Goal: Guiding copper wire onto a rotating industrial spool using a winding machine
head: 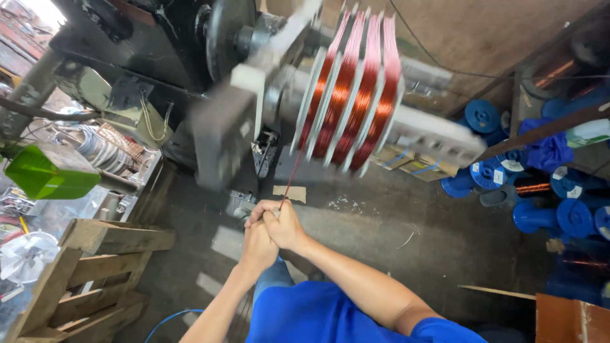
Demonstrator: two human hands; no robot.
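Both hands are pressed close together. The left hand [256,244] and the right hand [284,223] pinch a thin copper wire [292,174] tight. The wire goes up to the winding form [349,89], blurry, full of shiny copper coils. Blue spools [551,190] sit far right.
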